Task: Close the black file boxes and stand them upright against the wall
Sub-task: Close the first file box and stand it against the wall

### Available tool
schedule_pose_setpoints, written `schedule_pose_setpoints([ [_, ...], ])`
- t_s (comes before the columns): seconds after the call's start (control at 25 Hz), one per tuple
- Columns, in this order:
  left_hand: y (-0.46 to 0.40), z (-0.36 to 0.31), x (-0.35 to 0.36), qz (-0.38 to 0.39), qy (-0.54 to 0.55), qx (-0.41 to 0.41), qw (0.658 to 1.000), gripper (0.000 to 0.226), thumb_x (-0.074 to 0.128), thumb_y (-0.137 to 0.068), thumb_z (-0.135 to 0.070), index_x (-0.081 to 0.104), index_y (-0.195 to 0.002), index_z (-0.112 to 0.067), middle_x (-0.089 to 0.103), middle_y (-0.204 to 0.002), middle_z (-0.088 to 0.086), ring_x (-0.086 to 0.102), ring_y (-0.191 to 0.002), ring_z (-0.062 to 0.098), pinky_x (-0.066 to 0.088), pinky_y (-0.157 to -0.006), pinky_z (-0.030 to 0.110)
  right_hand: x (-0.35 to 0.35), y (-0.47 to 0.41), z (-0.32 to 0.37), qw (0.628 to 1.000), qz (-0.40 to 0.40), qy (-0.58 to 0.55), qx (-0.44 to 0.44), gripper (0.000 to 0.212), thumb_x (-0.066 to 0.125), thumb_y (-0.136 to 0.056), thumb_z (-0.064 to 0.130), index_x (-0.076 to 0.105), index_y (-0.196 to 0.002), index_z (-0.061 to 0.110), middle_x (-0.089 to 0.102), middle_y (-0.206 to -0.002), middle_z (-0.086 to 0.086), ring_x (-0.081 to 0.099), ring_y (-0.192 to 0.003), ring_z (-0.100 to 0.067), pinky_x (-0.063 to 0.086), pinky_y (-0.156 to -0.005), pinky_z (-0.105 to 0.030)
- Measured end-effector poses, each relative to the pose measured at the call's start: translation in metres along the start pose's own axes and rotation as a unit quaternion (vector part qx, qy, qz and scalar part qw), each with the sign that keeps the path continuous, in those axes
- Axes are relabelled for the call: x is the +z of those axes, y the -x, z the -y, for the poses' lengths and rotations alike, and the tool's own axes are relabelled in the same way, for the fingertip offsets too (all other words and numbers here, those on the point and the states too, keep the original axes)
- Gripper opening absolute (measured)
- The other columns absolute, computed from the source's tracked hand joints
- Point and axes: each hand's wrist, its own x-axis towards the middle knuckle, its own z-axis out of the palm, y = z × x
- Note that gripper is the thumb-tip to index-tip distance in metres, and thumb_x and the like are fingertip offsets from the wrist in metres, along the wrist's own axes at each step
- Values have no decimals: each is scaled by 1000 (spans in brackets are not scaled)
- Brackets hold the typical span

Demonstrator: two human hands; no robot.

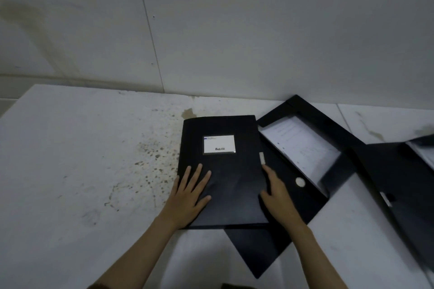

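Note:
A closed black file box [225,171] with a white label lies flat on the white table [82,159]. My left hand [190,192] rests flat on its lid near the left edge, fingers spread. My right hand [278,195] presses at its right edge, beside the white fastening tab [262,158]. Under and to the right lies a second black file box [305,148], open, with white papers inside. A third open black box [404,185] sits at the far right, cut off by the frame.
The grey wall [234,30] rises directly behind the table, close to the boxes. The table's left part is bare, with brown stains [155,155] near the closed box. The table's left edge runs diagonally at the upper left.

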Motion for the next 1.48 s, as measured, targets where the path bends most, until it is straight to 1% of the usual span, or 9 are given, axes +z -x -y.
schedule_pose_setpoints([
  [0.2, -1, -5, 6, -37, -34, 1, 999, 82, -8, -71, -66, -11, -142, -26, -21, -152, 2, -26, -139, 28, -16, -113, 38, 26, -17, -22, 978, -17, 206, 16, 61, 40, -97, 28, 5, -147, 25, -10, -159, -3, -1, -146, -21, 22, -112, -55],
  [0.56, 2, -15, 1, -77, -76, 8, 994, 76, 0, -86, -60, 34, -142, -22, 28, -152, 11, 22, -138, 44, -14, -108, 30, 39, -41, -33, 933, -30, 358, -3, 65, 26, -97, 43, -9, -146, 18, -7, -159, -1, 0, -147, -18, 10, -119, -43],
  [0.76, -4, -9, 7, -75, -3, -6, 997, 62, 24, -89, -53, 14, -146, -32, -1, -156, -5, -8, -145, 22, -21, -112, 28, 39, -44, -32, 933, -6, 360, 11, 66, 25, -97, 43, -12, -145, 18, -12, -159, -1, 7, -147, -23, 12, -118, -43],
  [0.84, -6, -6, 7, -101, 69, -8, 992, 56, 41, -94, -36, 22, -146, -26, 5, -158, -3, -6, -146, 17, -9, -118, 36, 37, -43, -31, 939, 0, 343, 9, 66, 27, -97, 43, -10, -146, 18, -12, -159, 0, 13, -145, -24, 18, -116, -43],
  [0.96, -11, -10, 1, -213, 248, -141, 934, 59, 53, -92, -19, 26, -144, -10, 11, -157, 12, 3, -145, 27, 6, -118, 39, 35, -41, -27, 953, 10, 303, 4, 66, 30, -97, 42, -9, -146, 20, -13, -159, 1, 15, -144, -26, 23, -114, -46],
  [1.04, -19, -10, -3, -179, 322, -247, 896, 67, 53, -91, -25, 19, -145, -7, 11, -156, 14, 6, -144, 29, 9, -118, 41, 34, -41, -25, 956, 14, 291, 7, 66, 30, -97, 41, -9, -146, 21, -14, -159, 2, 12, -145, -27, 22, -114, -47],
  [1.28, -32, 1, -33, -115, 521, -295, 793, 43, 59, -88, -19, 37, -123, -5, 55, -122, 13, 59, -96, 20, 50, -82, 29, 31, -39, -24, 948, 12, 316, 16, 63, 25, -98, 42, -10, -146, 22, -12, -159, 1, -5, -146, -28, 15, -116, -51],
  [1.36, -30, 3, -47, -105, 554, -315, 763, 45, 62, -86, -25, 34, -120, -13, 57, -107, 8, 57, -80, 10, 45, -61, 21, 28, -38, -23, 949, 11, 313, 27, 60, 25, -98, 42, -8, -146, 26, -6, -159, 1, 2, -144, -31, 14, -115, -53],
  [1.48, -28, 0, -64, -94, 596, -300, 739, 63, 65, -84, -29, 32, -135, -12, 56, -110, 4, 56, -81, 7, 42, -60, 18, 23, -36, -21, 948, 1, 316, 32, 56, 25, -98, 41, -3, -146, 32, 2, -158, 1, 8, -142, -30, 11, -114, -56],
])
